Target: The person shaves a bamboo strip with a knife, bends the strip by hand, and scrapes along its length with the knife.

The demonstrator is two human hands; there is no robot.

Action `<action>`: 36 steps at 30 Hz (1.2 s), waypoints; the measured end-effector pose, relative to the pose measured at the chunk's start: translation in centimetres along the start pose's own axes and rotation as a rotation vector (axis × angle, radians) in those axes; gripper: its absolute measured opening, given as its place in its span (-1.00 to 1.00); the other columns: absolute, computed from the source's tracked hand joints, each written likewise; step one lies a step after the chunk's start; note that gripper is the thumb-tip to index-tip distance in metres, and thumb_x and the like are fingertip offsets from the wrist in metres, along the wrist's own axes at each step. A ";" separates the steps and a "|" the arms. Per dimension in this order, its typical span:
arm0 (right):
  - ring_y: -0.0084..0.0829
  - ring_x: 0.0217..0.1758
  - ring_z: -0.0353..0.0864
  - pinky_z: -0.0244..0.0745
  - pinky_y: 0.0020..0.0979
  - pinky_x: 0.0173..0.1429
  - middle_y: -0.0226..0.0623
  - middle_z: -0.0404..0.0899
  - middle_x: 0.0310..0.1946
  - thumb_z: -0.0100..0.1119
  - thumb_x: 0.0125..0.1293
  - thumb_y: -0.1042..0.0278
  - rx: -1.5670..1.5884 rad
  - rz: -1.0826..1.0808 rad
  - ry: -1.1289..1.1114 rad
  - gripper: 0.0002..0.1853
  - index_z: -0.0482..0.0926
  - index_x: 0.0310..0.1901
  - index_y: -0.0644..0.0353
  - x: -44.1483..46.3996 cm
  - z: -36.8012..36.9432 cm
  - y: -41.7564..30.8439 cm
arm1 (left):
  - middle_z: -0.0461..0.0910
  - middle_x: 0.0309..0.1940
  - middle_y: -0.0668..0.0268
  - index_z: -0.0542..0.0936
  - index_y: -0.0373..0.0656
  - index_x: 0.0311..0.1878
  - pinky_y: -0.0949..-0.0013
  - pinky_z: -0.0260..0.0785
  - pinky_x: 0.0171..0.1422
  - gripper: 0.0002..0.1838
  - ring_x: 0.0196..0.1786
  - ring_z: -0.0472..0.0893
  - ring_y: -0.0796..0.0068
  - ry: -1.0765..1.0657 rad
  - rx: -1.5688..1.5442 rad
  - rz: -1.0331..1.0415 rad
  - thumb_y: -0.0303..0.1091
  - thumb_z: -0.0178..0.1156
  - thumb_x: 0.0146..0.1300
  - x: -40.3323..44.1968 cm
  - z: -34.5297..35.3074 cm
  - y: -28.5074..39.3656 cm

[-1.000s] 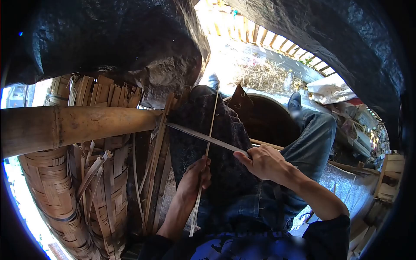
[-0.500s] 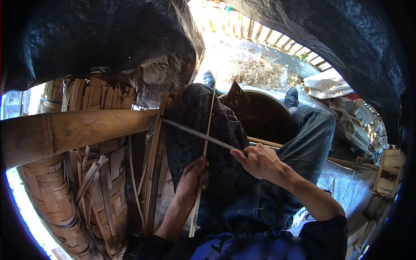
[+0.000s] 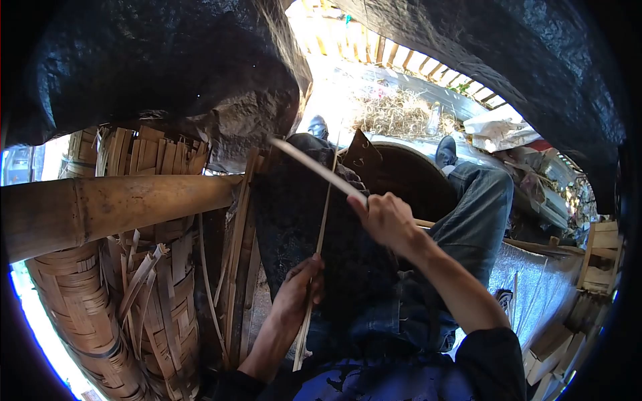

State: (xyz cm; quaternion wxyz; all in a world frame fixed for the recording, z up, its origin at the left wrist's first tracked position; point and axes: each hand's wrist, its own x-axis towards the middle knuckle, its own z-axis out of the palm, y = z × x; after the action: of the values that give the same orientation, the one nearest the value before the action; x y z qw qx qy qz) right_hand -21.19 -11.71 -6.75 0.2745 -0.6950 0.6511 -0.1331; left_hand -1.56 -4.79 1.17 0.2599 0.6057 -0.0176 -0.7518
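Observation:
My left hand (image 3: 297,287) is closed round a thin bamboo strip (image 3: 326,217), which runs up over the dark cloth (image 3: 287,214) on my thigh. My right hand (image 3: 386,220) grips the near end of a long, narrow blade (image 3: 314,165). That blade crosses the strip above my left hand and points up and to the left; its handle is hidden in my fingers. Whether blade and strip touch, I cannot tell.
A thick bamboo pole (image 3: 134,204) juts in from the left, above woven bamboo rolls (image 3: 73,301). Upright slats (image 3: 237,267) stand left of my leg. Beyond my lap are a dark round container (image 3: 408,180) and dry straw (image 3: 391,110). Black sheeting (image 3: 154,60) hangs overhead.
My right hand has moved up and slightly left with the blade, which now crosses the strip higher up and at a steeper slant. My left hand has moved slightly down, still holding the strip.

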 end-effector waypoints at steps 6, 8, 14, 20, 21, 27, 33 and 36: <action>0.01 -0.52 0.54 0.44 -0.10 -0.36 0.02 0.44 -0.72 -0.34 0.44 -0.13 0.212 0.141 -0.375 -0.29 0.39 -0.67 0.33 4.1 -1.5 0.7 | 0.23 -0.69 0.52 0.45 -0.15 -0.27 0.57 0.09 -0.61 -0.69 -0.69 0.24 0.71 -0.008 0.092 0.060 -0.08 0.01 0.39 -0.2 0.3 0.6; 0.00 -0.54 0.54 0.46 -0.11 -0.32 0.06 0.45 -0.72 -0.41 0.42 -0.21 0.276 0.222 -0.455 -0.22 0.43 -0.68 0.35 3.6 -3.4 -0.7 | 0.22 -0.70 0.53 0.44 -0.17 -0.27 0.56 0.08 -0.63 -0.68 -0.70 0.23 0.71 0.021 0.194 0.088 -0.08 -0.01 0.39 -0.6 0.6 0.9; -0.01 -0.62 0.51 0.45 -0.13 -0.34 0.04 0.40 -0.78 -0.36 0.39 -0.29 0.331 0.214 -0.532 -0.18 0.46 -0.69 0.37 -0.3 -4.6 -1.6 | 0.21 -0.71 0.54 0.45 -0.25 -0.26 0.53 0.10 -0.62 -0.64 -0.69 0.26 0.74 0.078 0.517 0.190 -0.10 -0.09 0.43 0.6 0.6 0.8; -0.12 -0.73 0.50 0.43 -0.18 -0.54 -0.08 0.40 -0.84 -0.19 0.34 -0.28 0.106 -0.018 -0.345 -0.24 0.47 -0.73 0.29 -3.2 -4.3 -2.0 | 0.46 -0.68 0.03 0.45 -0.35 -0.32 0.20 0.23 -0.60 -0.68 -0.67 0.52 0.12 0.286 1.046 0.802 -0.25 -0.09 0.40 2.4 1.3 -0.6; -0.12 -0.73 0.50 0.43 -0.18 -0.54 -0.08 0.40 -0.84 -0.19 0.34 -0.28 0.108 -0.013 -0.347 -0.24 0.47 -0.73 0.29 -3.2 -4.5 -1.9 | 0.47 -0.66 -0.06 0.44 -0.35 -0.32 0.14 0.24 -0.58 -0.70 -0.61 0.53 -0.01 0.329 1.092 0.756 -0.28 -0.09 0.39 2.3 1.7 -0.6; -0.18 -0.76 0.50 0.41 -0.22 -0.63 -0.11 0.39 -0.86 -0.16 0.32 -0.31 -0.031 -0.116 -0.303 -0.23 0.46 -0.77 0.28 -3.1 -5.6 -1.4 | 0.46 -0.68 -0.10 0.42 -0.33 -0.35 0.07 0.25 -0.58 -0.76 -0.57 0.54 -0.11 0.420 1.136 0.681 -0.34 -0.06 0.37 1.8 2.8 -1.0; -0.21 -0.69 0.55 0.48 -0.25 -0.58 -0.12 0.39 -0.85 -0.14 0.29 -0.33 -0.141 -0.098 -0.315 -0.23 0.51 -0.75 0.28 -3.2 -4.5 -1.0 | 0.46 -0.67 -0.10 0.40 -0.32 -0.35 0.07 0.25 -0.55 -0.79 -0.56 0.53 -0.12 0.426 1.129 0.738 -0.37 -0.04 0.36 1.8 2.3 -1.8; -0.17 -0.74 0.52 0.42 -0.24 -0.67 -0.22 0.31 -0.88 0.05 0.27 -0.19 -0.106 -0.162 -0.161 -0.37 0.38 -0.77 0.19 -3.3 -3.0 -0.2 | 0.46 -0.66 -0.10 0.40 -0.32 -0.34 0.06 0.25 -0.53 -0.80 -0.54 0.53 -0.14 0.422 1.096 0.738 -0.38 -0.03 0.35 1.8 2.3 -2.1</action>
State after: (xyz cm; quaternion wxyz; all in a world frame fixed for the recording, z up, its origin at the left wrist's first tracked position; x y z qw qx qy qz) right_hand -23.03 -9.10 -3.61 0.2770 -0.7672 0.5750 -0.0639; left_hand -4.66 -4.42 -0.56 0.1531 0.7373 -0.5487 -0.3631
